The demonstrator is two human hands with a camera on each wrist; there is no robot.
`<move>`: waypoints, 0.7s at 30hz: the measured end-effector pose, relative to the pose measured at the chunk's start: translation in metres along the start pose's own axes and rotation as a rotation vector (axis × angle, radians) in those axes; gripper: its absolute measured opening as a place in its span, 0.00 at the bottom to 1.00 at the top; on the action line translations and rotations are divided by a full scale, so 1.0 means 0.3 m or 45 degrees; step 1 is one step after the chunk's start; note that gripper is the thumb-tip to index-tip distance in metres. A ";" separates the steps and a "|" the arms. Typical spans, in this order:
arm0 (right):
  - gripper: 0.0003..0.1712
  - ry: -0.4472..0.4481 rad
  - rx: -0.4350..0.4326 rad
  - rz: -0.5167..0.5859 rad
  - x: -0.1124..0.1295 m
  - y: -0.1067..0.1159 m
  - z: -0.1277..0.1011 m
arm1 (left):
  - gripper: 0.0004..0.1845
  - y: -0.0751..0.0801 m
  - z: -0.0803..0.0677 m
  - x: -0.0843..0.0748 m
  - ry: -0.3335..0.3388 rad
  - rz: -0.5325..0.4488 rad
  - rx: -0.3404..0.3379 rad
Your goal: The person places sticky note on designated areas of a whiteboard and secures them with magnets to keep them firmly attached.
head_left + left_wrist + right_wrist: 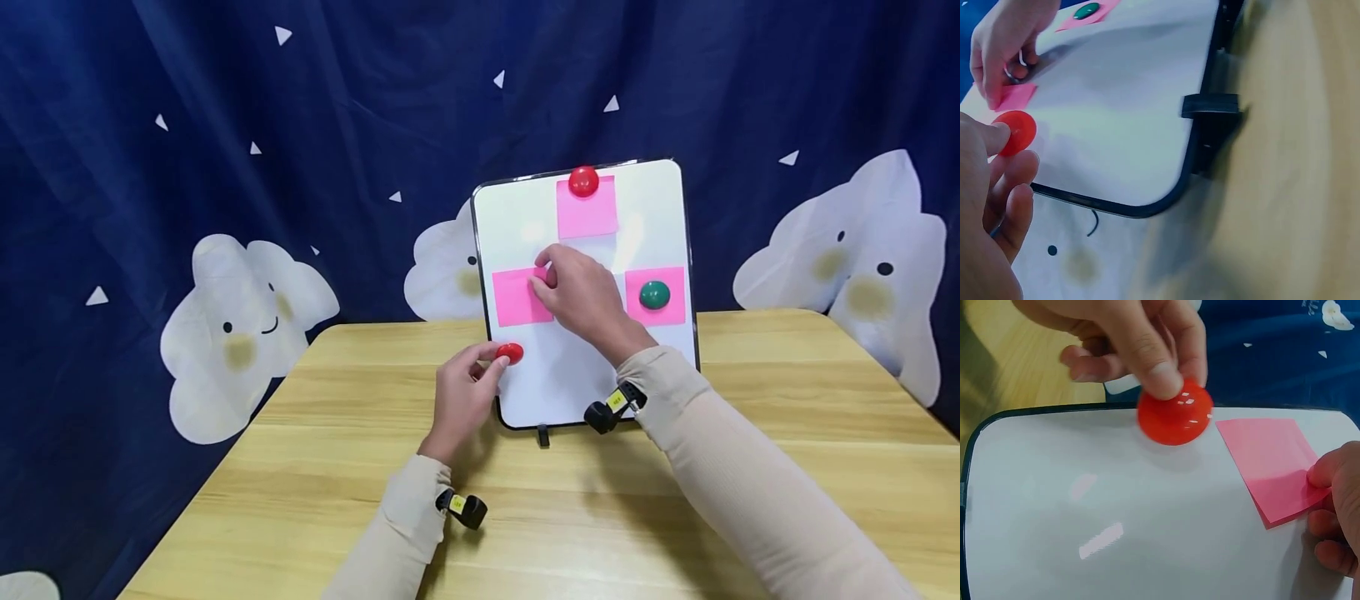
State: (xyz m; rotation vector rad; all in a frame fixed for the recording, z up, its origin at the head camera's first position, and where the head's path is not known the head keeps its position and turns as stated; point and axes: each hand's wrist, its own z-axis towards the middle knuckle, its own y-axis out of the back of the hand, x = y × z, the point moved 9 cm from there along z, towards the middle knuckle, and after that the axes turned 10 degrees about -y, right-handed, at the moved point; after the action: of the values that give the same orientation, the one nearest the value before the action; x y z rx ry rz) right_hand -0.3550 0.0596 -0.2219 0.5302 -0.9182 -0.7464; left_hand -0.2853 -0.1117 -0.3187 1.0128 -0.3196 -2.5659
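Note:
A whiteboard with a black rim stands on the table. My left hand pinches a round red magnet between thumb and fingers at the board's left edge; the left wrist view shows the thumb on this red magnet. Higher up, my right hand pinches the right side of a pink sticky note, whose held edge lifts a little in the right wrist view. Another red magnet sits on the top pink note. On the right-hand pink note is a green magnet.
The board's black foot rests on the wooden table. Behind the table hangs a dark blue curtain with white clouds and triangles. Each wrist carries a small black camera, such as the left one.

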 end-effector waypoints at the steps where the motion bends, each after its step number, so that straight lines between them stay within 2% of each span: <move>1: 0.21 -0.002 0.001 -0.003 0.000 -0.001 -0.001 | 0.11 0.003 0.007 -0.001 0.005 -0.009 -0.006; 10: 0.19 0.025 -0.015 -0.033 0.011 -0.002 0.000 | 0.09 0.036 0.051 -0.013 0.032 -0.061 -0.098; 16: 0.18 0.046 -0.030 -0.059 0.015 0.008 0.003 | 0.10 0.035 0.081 -0.027 0.057 -0.100 -0.092; 21: 0.19 0.044 -0.017 -0.064 0.014 0.003 0.000 | 0.09 0.039 0.121 -0.032 0.127 -0.138 -0.092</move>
State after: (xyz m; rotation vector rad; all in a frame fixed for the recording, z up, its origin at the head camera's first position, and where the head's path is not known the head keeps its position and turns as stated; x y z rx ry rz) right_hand -0.3530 0.0569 -0.2190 0.5544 -0.8693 -0.7864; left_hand -0.3012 -0.1157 -0.2828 1.1563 -0.1481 -2.5901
